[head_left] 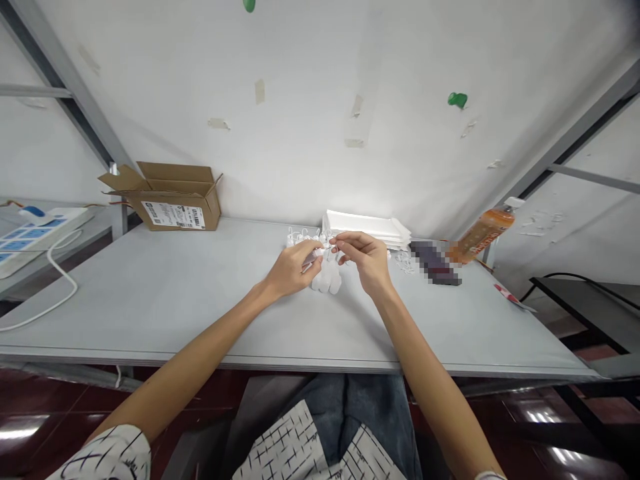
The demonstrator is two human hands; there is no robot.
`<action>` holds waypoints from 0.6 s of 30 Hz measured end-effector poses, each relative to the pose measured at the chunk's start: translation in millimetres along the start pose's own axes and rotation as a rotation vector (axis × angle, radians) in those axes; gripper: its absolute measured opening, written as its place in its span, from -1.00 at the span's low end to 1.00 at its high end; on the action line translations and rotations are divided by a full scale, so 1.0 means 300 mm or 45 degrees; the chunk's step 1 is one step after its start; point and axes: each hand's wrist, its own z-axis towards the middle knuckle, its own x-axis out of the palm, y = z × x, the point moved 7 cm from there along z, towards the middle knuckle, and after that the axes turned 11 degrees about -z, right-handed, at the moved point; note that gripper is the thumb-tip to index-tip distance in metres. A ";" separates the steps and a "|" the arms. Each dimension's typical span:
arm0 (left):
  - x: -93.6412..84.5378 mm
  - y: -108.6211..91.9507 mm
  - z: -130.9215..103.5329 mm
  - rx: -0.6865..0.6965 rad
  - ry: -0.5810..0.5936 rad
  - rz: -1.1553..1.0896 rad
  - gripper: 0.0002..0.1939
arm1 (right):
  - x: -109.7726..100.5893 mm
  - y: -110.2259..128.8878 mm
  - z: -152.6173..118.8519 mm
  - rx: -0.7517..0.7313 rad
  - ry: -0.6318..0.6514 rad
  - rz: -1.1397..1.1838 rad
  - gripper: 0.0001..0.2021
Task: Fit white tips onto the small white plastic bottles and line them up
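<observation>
Both hands meet over the middle of the grey table (200, 287). My left hand (294, 268) is closed on a small white bottle-like piece (319, 252), partly hidden by the fingers. My right hand (366, 260) pinches at the top of that piece, thumb against forefinger; whatever thin part it grips is too small to make out. Just behind the left hand stand several small white pieces with wire-like loops (299, 236) on top. Below the fingers lie more white rounded pieces (328, 279), close together.
Behind the right hand lies a stack of white flat packets (367, 228). Small white loops (405, 262), a blurred-out dark object (435, 263) and an orange drink bottle (483, 233) sit to the right. An open cardboard box (173, 200) stands back left, near a power strip (40, 233).
</observation>
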 end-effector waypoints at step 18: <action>-0.003 -0.006 0.004 0.028 -0.001 -0.015 -0.83 | 0.033 -0.008 -0.008 -0.011 0.049 -0.005 -0.84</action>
